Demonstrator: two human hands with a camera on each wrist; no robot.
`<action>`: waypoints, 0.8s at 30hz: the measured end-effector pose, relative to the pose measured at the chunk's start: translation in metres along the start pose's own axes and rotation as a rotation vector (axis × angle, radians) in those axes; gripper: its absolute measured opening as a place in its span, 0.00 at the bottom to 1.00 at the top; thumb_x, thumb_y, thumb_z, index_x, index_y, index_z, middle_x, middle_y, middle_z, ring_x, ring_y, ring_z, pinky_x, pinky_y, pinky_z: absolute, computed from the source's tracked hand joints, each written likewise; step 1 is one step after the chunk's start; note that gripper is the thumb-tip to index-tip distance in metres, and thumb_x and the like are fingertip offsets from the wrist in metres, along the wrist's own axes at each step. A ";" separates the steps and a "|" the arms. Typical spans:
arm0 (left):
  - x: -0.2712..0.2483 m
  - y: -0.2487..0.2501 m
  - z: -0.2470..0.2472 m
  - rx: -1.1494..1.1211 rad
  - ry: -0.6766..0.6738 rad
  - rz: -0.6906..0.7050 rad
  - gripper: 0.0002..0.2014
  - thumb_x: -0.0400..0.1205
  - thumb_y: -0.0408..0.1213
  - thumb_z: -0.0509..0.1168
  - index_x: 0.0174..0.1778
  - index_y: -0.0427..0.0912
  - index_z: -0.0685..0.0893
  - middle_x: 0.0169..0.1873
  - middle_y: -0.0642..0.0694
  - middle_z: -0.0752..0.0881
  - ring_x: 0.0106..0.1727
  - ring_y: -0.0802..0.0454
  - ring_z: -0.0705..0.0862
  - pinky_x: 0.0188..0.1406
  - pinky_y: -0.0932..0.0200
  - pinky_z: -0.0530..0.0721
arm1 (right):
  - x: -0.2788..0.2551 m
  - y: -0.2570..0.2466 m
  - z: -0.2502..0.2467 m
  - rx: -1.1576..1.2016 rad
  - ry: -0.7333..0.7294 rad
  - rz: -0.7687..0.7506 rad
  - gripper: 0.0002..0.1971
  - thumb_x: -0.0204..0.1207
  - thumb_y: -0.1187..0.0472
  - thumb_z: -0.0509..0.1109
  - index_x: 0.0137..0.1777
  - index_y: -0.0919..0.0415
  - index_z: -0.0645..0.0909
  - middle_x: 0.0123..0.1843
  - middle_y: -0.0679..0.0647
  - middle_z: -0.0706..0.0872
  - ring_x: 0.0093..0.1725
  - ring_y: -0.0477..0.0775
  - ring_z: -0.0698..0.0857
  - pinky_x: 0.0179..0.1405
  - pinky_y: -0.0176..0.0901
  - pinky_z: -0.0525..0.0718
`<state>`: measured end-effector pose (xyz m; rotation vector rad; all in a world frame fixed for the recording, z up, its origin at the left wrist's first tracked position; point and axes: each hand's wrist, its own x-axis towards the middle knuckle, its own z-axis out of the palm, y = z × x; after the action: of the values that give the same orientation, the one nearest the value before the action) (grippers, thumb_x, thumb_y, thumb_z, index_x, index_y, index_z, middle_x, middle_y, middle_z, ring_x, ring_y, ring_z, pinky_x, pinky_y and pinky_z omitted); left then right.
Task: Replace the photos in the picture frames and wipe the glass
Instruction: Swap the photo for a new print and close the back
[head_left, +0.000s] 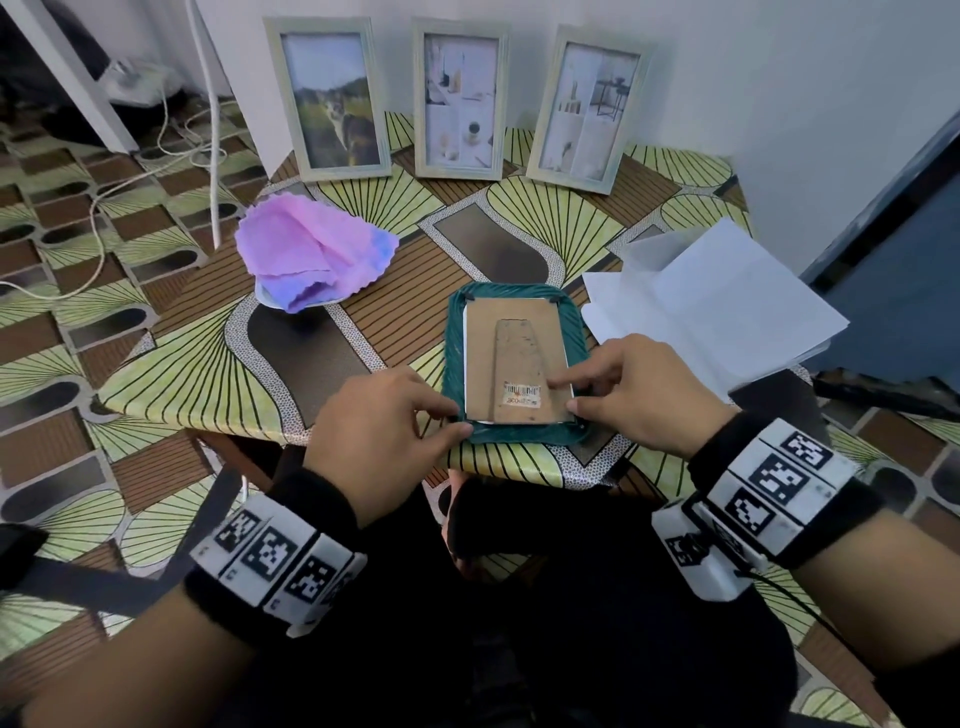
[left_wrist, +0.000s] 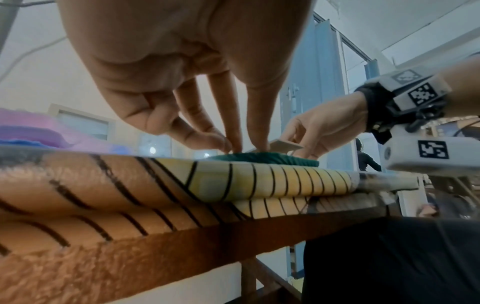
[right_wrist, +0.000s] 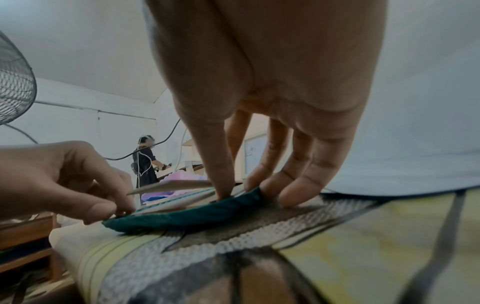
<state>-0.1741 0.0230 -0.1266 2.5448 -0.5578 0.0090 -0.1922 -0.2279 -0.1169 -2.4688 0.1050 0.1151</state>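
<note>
On the patterned tabletop (head_left: 197, 374) three pale frames (head_left: 460, 98) stand finished, I think. The green ribbed frame (head_left: 453, 343) lies face down near me, its cardboard backing (head_left: 514, 353) not yet locked. My left hand (head_left: 374, 421) pinches its corner; my right hand (head_left: 639, 395) presses with straight fingers. The soft purple cloth (head_left: 311, 249) waits for wiping.

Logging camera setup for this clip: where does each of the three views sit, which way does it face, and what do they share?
Head: worn high, looking forward and down at the table; both forearms, left hand and right hand show, on the face-down green frame.
Left wrist: under the left hand, at table-edge height, facing along its fingers toward the right hand.
Right wrist: under the right hand, low, facing the left hand.
Shared: all three show the green frame and both hands.
</note>
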 end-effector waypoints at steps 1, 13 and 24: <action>0.000 0.001 0.001 0.022 0.005 -0.011 0.10 0.74 0.59 0.73 0.45 0.61 0.92 0.39 0.61 0.84 0.36 0.59 0.80 0.41 0.52 0.84 | 0.000 0.001 0.001 -0.020 -0.006 -0.003 0.13 0.71 0.61 0.80 0.53 0.45 0.91 0.38 0.38 0.81 0.38 0.40 0.78 0.34 0.22 0.71; 0.004 0.001 0.004 -0.090 0.031 -0.186 0.10 0.69 0.57 0.78 0.39 0.58 0.92 0.27 0.67 0.87 0.30 0.68 0.81 0.41 0.61 0.84 | -0.012 -0.002 0.010 -0.333 -0.002 -0.162 0.15 0.77 0.56 0.68 0.61 0.44 0.89 0.74 0.45 0.79 0.78 0.52 0.68 0.74 0.55 0.72; 0.002 -0.001 0.021 -0.335 0.042 -0.215 0.02 0.72 0.41 0.79 0.37 0.53 0.93 0.23 0.66 0.84 0.27 0.71 0.79 0.28 0.76 0.70 | -0.011 -0.016 0.009 -0.343 -0.047 -0.193 0.14 0.76 0.63 0.66 0.56 0.55 0.91 0.61 0.53 0.83 0.62 0.57 0.83 0.58 0.49 0.82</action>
<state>-0.1739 0.0125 -0.1445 2.2568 -0.2424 -0.1000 -0.2015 -0.2093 -0.1127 -2.7992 -0.1880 0.1155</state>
